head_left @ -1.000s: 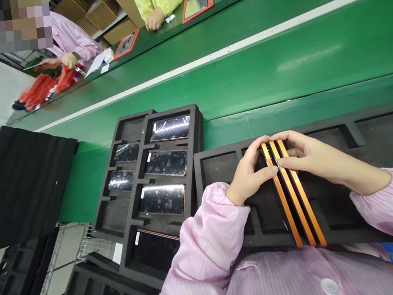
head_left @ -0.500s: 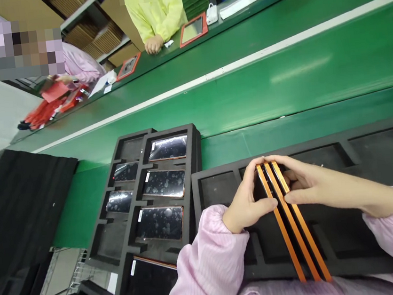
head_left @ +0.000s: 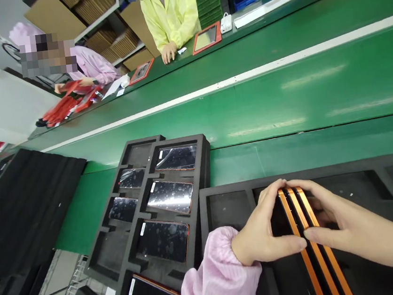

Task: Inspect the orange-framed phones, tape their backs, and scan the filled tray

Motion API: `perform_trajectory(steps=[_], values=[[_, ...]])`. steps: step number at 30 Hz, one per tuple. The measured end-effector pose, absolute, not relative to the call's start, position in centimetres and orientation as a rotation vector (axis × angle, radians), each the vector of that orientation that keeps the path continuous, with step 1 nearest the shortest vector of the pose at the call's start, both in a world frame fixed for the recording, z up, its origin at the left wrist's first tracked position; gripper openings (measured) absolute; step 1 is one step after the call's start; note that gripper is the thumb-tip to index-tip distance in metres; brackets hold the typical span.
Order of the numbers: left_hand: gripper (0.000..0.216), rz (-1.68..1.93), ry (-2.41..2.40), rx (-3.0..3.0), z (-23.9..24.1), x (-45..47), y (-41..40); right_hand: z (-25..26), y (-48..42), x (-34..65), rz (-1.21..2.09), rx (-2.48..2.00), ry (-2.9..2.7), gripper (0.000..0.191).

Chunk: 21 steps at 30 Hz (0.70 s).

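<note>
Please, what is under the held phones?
A black tray with recesses. Part of it is covered by the phones, left hand and right hand; what lies there cannot be seen.

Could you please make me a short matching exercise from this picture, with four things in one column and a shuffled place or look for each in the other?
Things:
1. Three orange-edged phones
2. Screen-up phones
3. Small white device
4. Left sleeve

Places or looks:
A. Across the green worktop, beside a red-bordered panel
B. Pink, with a gathered cuff
C. In compartments of a black tray
D. Held side by side between the left hand and the right hand, edges towards the camera

Right pairs: 1-D, 2-C, 3-A, 4-B.
</note>
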<state>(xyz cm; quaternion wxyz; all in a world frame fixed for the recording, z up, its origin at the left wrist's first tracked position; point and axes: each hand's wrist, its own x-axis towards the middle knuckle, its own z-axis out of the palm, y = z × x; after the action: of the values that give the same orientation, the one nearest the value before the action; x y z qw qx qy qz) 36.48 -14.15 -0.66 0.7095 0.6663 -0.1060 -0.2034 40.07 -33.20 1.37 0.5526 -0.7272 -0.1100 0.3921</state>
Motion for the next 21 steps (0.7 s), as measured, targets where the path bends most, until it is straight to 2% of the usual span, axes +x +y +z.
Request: perform_trajectory(steps=[5,10,12,17,19,21], values=[[0.099,-0.468,-0.256,1.530,-0.8,36.8,-13.9,1.4,-33.3,40.4,0.874,-1.766,-0.294,0.074],[0.131,-0.457,-0.172,1.699,-0.8,36.6,-15.6,1.0,-33.0,40.3,0.614,-2.066,-0.228,0.086],[0.138,-0.395,-0.089,1.790,-0.5,36.2,-16.6,0.9,-32.5,40.1,0.485,-2.146,-0.129,0.088],[0.121,-0.024,0.107,1.854,1.5,34.2,-17.4,2.0,-32.0,39.5,0.366,-2.014,-0.144,0.064],[0.112,0.129,0.209,1.685,2.4,33.0,-17.2,3.2,-32.2,38.7,0.349,-1.897,-0.144,0.062],[0.102,0.077,0.216,1.348,3.1,31.4,-17.5,4.3,-32.3,37.2,0.282,-1.707,-0.095,0.061]])
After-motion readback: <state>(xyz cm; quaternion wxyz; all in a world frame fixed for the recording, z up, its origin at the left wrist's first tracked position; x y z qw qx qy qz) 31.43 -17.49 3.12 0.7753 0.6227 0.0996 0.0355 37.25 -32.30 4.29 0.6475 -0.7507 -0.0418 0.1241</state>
